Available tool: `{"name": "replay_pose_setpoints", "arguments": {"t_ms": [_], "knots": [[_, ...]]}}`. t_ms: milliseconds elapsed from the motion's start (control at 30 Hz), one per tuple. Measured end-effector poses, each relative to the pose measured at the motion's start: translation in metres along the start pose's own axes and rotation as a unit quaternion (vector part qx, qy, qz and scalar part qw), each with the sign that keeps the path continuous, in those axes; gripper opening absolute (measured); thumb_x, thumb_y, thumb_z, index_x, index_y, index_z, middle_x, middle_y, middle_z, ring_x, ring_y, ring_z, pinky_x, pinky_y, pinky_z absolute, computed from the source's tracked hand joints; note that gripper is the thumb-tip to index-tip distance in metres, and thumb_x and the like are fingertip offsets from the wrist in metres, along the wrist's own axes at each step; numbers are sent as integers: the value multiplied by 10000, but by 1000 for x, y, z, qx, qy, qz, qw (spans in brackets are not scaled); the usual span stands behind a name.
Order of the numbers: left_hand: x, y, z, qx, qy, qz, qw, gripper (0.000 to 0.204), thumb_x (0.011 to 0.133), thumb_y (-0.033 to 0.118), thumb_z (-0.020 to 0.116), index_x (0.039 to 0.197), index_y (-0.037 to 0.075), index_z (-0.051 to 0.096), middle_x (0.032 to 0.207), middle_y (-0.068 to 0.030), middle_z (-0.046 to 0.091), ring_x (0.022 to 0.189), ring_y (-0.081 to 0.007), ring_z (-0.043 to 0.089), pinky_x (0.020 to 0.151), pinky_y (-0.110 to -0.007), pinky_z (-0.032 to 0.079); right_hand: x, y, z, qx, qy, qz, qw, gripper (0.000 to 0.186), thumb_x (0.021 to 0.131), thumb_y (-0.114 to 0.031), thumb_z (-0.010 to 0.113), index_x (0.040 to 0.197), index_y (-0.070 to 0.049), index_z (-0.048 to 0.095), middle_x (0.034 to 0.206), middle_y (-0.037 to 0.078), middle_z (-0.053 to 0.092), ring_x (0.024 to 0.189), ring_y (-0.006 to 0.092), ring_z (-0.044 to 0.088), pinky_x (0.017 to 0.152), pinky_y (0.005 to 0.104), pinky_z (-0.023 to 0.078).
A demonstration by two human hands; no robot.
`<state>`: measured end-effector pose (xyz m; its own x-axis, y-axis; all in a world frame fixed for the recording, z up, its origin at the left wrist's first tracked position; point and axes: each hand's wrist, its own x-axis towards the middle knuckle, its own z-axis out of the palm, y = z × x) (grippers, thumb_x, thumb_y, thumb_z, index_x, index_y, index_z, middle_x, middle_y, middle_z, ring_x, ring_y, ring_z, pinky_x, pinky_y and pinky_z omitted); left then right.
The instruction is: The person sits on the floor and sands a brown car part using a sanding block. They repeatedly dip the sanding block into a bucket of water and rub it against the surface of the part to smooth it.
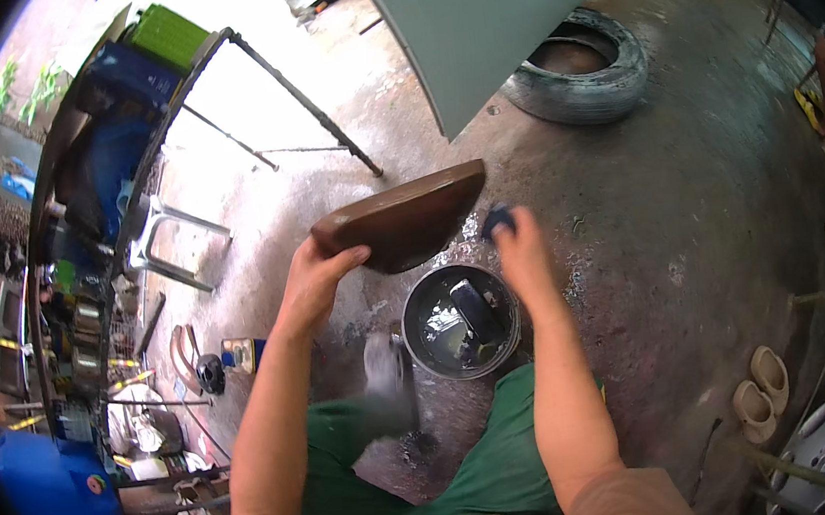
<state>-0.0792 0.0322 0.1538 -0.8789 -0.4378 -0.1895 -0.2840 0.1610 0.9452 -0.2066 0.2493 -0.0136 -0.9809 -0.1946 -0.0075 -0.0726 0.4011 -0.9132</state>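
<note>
The small dark thing (497,220) pinched in the right hand (526,251) is blurry. The left hand (307,287) grips the brown board (414,219) by its left end, fingers mostly hidden.

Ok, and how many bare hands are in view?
2: the left hand grips the left end of a brown, flat-faced slab; the right hand, beyond its right end, holds a small dark-blue piece. Neither is hidden.

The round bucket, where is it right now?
In the head view, the bucket stands on the floor slightly right of centre, between the brown slab in the left hand and the green trousers.
</note>
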Motion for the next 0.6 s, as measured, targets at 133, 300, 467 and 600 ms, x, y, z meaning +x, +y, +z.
{"name": "replay_pose_setpoints", "arguments": {"t_ms": [133, 300, 467, 600], "knots": [[-17, -58, -12, -213, 87, 46, 972, 467, 838, 51, 738, 1280, 15, 591, 1229, -72, 659, 1188, -207, 590, 1073, -361, 425, -28, -23, 14, -190, -302, 54, 932, 362, 995, -181, 466, 1303, -99, 638, 1298, 202, 645, 1235, 379, 598, 1042, 484, 466], [-25, -120, -14, -315, 152, 53, 935, 548, 835, 15, 717, 1346, 55, 523, 1311, -76, 608, 1232, -224, 564, 1104, -369, 401, -55, -29, 51, -232, -367, -4, 901, 416, 880, -108, 521, 1254, -137, 700, 1251, 182, 676, 1162, 364, 648, 1018, 461, 497], [-20, -121, 11, -397, 134, 108, 901, 552, 814, -59, 692, 1315, 91, 512, 1268, -49, 604, 1213, -209, 570, 1098, -371, 414, -51, -3, 54, -354, -485, 23, 799, 429, 838, -84, 544, 1220, -150, 725, 1265, 166, 678, 1186, 343, 646, 1020, 431, 499], [-23, -150, -7, -426, 183, 67, 883, 513, 791, -40, 661, 1267, 105, 536, 1222, -54, 582, 1184, -226, 554, 1028, -381, 457, -73, -1, 89, -369, -522, -20, 768, 386, 821, -88, 557, 1158, -117, 745, 1226, 179, 691, 1154, 356, 662, 981, 432, 518]]}}
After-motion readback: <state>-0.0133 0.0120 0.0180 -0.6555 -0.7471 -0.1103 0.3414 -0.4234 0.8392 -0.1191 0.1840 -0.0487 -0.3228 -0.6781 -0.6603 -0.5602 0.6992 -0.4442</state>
